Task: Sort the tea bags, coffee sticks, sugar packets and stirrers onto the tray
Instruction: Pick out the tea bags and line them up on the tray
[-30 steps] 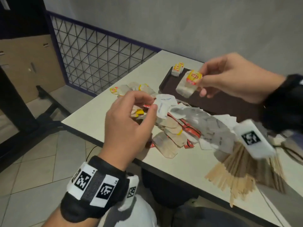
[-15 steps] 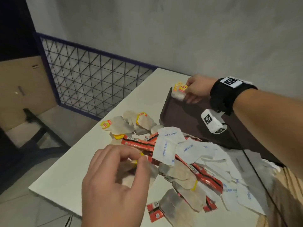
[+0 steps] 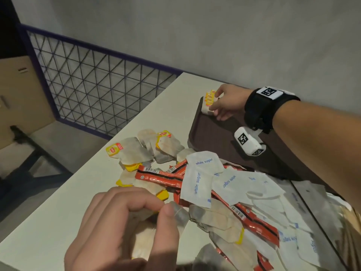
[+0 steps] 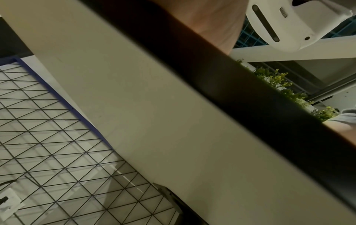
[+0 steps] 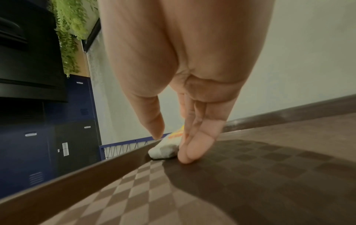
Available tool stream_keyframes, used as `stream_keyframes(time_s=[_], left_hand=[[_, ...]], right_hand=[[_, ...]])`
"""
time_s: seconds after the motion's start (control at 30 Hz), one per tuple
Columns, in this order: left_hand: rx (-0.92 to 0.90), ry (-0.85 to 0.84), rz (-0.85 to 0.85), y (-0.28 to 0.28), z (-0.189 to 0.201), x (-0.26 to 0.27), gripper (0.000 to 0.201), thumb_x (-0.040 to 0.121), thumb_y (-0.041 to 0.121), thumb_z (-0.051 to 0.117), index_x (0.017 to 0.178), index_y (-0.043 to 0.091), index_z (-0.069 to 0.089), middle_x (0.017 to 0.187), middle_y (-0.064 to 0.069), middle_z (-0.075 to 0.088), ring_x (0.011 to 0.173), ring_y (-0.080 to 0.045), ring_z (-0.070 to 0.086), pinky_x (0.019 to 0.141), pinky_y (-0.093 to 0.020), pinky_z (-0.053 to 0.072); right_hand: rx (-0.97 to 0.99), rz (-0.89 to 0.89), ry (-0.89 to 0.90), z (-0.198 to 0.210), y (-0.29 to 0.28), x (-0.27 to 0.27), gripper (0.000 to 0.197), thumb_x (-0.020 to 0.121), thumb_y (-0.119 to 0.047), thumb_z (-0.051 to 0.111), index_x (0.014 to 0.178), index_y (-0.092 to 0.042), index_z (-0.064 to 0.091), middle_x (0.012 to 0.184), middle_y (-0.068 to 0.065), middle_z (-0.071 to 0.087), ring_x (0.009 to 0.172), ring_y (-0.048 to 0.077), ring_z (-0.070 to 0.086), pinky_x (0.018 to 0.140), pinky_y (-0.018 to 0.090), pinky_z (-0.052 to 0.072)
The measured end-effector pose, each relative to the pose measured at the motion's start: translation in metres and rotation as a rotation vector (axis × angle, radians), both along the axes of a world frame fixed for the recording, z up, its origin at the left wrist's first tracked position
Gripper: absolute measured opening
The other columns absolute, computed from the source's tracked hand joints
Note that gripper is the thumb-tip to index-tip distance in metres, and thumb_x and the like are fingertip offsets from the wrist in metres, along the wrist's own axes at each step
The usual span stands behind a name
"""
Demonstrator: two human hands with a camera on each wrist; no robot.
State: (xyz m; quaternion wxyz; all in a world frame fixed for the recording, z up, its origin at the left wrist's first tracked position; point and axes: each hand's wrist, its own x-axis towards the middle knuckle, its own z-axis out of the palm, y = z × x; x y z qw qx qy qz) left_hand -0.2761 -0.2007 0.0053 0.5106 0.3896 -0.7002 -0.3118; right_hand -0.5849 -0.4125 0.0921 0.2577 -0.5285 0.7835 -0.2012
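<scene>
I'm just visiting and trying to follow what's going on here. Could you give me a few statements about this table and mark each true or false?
1. The right hand is at the tea bags in the tray's far corner. True.
2. The sugar packets lie on the tray. False: they are in the pile on the table.
3. The left hand pinches a tea bag from the pile. True.
4. The coffee sticks are blue. False: they are red.

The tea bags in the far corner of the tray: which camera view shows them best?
The head view: the stacked tea bags with yellow tags stand in the brown tray corner beside the right hand. The right wrist view shows only one pale end between thumb and fingers; the left wrist view shows none.
</scene>
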Motion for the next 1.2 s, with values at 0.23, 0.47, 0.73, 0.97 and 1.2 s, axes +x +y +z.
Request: stream_keyframes(time_s=[0.23,0.47,0.73,0.97,1.2], left_hand=[[-0.154,0.107,0.321,0.004,0.001,-0.004,0.015,0.081,0.019,0.072,0.075,0.029,0.062,0.077,0.008,0.062,0.081,-0.002,0.056,0.073,-0.004,0.039],[-0.019,0.129,0.28,0.011,0.011,0.0,0.014,0.086,0.02,0.07,0.079,0.032,0.065,0.083,0.014,0.066,0.084,-0.006,0.059,0.075,-0.014,0.042],[0.024,0.139,0.229,0.005,0.01,0.001,0.012,0.086,0.016,0.069,0.078,0.025,0.066,0.077,0.011,0.066,0.077,-0.008,0.061,0.073,-0.027,0.049],[0.018,0.111,0.068,0.017,0.014,0.004,0.007,0.085,0.018,0.07,0.082,0.024,0.069,0.085,0.01,0.069,0.083,-0.016,0.062,0.077,-0.037,0.052],[-0.284,-0.422,-0.264,0.057,0.002,0.016,0.039,0.067,0.031,0.056,0.101,0.025,0.076,0.115,0.01,0.064,0.115,-0.02,0.05,0.099,-0.034,0.039]], right_hand=[[-0.014,-0.02,0.049,0.013,0.022,0.009,0.052,0.096,-0.009,0.068,0.138,0.007,0.042,0.106,0.033,0.069,0.087,0.042,0.071,0.084,0.051,0.06],[-0.023,0.274,0.176,0.038,0.128,0.058,0.01,0.093,-0.017,0.07,0.099,-0.01,0.071,0.083,0.014,0.07,0.071,0.022,0.068,0.066,0.033,0.061],[0.238,0.655,0.074,0.032,0.265,0.128,0.022,0.078,-0.036,0.085,0.091,-0.024,0.073,0.078,-0.002,0.072,0.065,0.015,0.061,0.065,0.034,0.052],[0.103,0.622,0.472,0.024,0.323,0.132,0.038,0.083,-0.047,0.077,0.116,-0.033,0.066,0.086,-0.012,0.064,0.076,0.003,0.058,0.066,0.02,0.045],[0.081,0.574,0.615,-0.021,0.368,0.148,0.039,0.092,-0.043,0.065,0.125,-0.033,0.046,0.108,-0.005,0.045,0.094,0.021,0.056,0.078,0.041,0.051]])
